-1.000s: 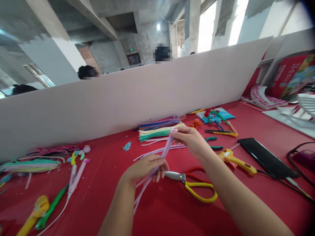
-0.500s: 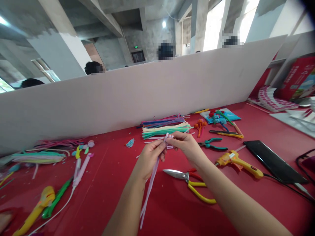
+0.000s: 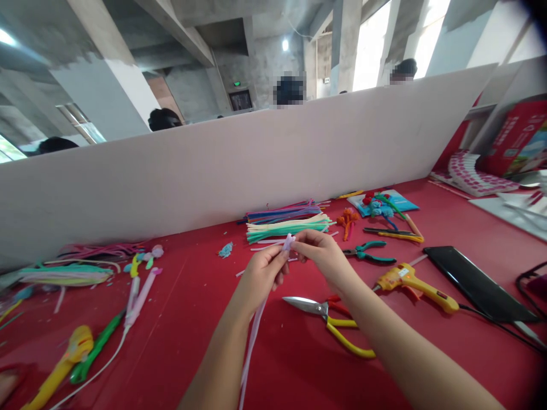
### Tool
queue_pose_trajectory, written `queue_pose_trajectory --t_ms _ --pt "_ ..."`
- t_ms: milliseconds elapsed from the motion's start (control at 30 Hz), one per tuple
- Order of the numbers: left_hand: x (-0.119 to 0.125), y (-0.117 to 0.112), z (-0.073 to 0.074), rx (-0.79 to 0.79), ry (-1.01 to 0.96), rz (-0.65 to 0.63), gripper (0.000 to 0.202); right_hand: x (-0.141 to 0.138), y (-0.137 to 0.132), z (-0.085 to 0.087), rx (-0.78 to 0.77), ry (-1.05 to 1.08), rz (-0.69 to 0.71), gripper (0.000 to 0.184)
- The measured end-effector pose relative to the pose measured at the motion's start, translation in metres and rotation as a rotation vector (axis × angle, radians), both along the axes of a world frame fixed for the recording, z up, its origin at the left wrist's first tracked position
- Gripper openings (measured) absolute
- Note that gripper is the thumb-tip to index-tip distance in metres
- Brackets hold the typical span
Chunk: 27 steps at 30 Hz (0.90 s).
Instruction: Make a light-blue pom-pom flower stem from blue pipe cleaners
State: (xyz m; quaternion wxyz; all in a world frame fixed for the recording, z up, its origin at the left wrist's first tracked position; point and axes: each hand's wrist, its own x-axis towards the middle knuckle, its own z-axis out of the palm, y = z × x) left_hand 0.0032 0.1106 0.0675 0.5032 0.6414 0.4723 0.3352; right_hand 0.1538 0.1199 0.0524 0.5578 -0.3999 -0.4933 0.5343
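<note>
Pale lilac pipe cleaners [image 3: 255, 330] are pinched in my left hand [image 3: 265, 267], their long ends hanging down past the wrist. At their top, a small folded or twisted part [image 3: 288, 242] shows between both hands. My right hand [image 3: 318, 250] closes its thumb and finger on that same top part. Just below the hands lie scissors [image 3: 318, 310] with yellow and red handles, partly behind my right forearm. Behind the hands is a bundle of cream and green pipe cleaners [image 3: 286, 229]. To the right rest teal-handled pliers [image 3: 371, 252].
On the red table [image 3: 183, 319] lie a yellow glue gun [image 3: 416, 286] with a cable and a black phone [image 3: 478, 282]. At left are another yellow tool [image 3: 64, 364], a green tool [image 3: 98, 347] and a pink corded tool [image 3: 143, 299]. A white partition [image 3: 213, 171] stands behind; people's heads show beyond.
The lilac pipe cleaners' upper end has become more tightly folded or wrapped between my fingers. Their hanging ends now reach lower in the view. Both hands stay nearly in place.
</note>
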Motion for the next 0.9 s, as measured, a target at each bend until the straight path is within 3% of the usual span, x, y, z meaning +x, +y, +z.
queue_pose_trajectory --t_ms 233,700,900 --pt "0.0019 -0.0002 -0.0011 -0.085 -0.086 0.011 0.032 0.0010 0.0003 -0.0017 0.033 0.004 0.040 0.016" --pt "0.0036 -0.0006 -0.0023 0.092 0.083 -0.036 0.031 0.0054 0.0025 0.0008 0.037 -0.116 0.067 0.016" --pt "0.0033 0.0002 -0.0054 0.165 0.137 -0.032 0.031 0.0029 0.0023 -0.0016 0.020 -0.111 0.011 0.020"
